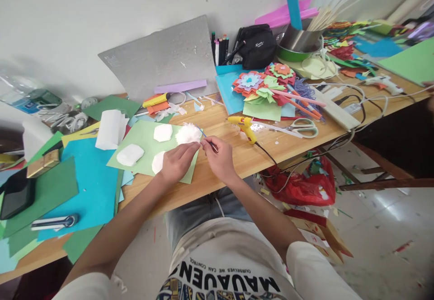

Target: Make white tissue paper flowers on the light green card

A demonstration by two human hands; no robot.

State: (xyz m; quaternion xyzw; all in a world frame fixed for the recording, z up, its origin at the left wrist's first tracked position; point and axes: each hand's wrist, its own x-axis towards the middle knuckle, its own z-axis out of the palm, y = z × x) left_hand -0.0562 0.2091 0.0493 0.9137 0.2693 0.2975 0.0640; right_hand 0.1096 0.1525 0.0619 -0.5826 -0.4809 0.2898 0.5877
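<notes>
A white fringed paper puff (188,134) lies at the right side of a light green sheet (145,133). My left hand (178,160) is closed at its lower edge, fingers together and seemingly pinching it. Just to the right, my right hand (219,157) grips a thin, dark, pen-like tool (213,147), with a bluish end pointing toward the puff. The fingertips of both hands nearly meet. Stacked white paper pieces (163,133) with cut corners rest on the same sheet, one (130,155) at the left and another (158,162) partly behind my left hand.
Right of my hands lie a yellow glue gun (246,127) and scissors (305,128). Layered paper flowers (251,82) sit behind them. Blue card (91,178), a stapler (56,222) and a white paper roll (110,129) are leftward. Cables (366,103) cross the table's right side.
</notes>
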